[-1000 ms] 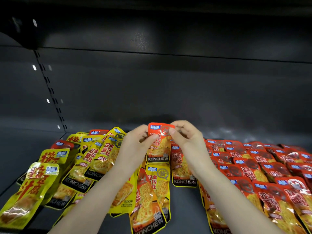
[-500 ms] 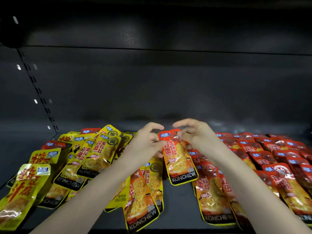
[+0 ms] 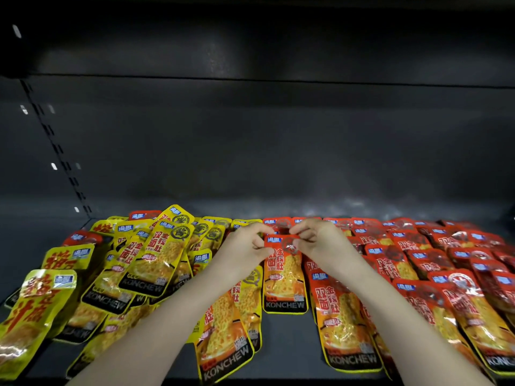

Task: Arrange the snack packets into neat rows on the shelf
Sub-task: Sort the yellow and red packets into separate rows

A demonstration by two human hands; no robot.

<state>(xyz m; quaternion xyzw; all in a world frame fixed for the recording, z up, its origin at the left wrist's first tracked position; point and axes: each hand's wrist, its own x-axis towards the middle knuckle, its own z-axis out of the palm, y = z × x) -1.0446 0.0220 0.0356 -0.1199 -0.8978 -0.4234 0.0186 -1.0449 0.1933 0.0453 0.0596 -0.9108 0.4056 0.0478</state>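
Left hand [image 3: 243,253] and right hand [image 3: 320,245] are each pinching 1 top corner of the red packet [image 3: 284,280], equally near. It is lying between them, long axis running back toward the wrists; yellow packets [image 3: 156,254] leftward, red rows [image 3: 418,260] rightward.

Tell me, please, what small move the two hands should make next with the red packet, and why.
Probably release it. The left hand and the right hand pinch the top corners of the red packet, and it already lies straight on the shelf beside a second red packet, so it seems placed.
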